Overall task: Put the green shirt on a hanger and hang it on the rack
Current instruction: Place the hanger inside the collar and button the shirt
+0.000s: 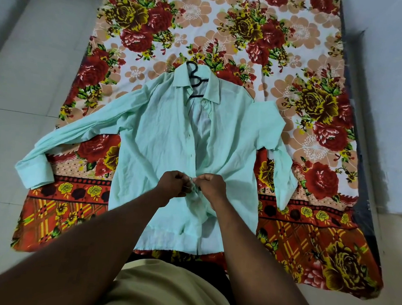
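mint-green shirt [164,131], black hanger [195,80]

hanger [195,78]: mostly hidden in green shirt [164,127] | forearms: cut off at btm edge

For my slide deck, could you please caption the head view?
Both hands pinch the green shirt's front placket, black hanger already inside, on a floral bedsheet.

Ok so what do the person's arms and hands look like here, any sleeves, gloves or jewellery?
Both forearms are bare up to the frame's bottom edge: no sleeves show. The left hand and right hand wear no gloves, and no rings, watch or bracelets are visible. Below the arms, a beige garment covers the person's body.
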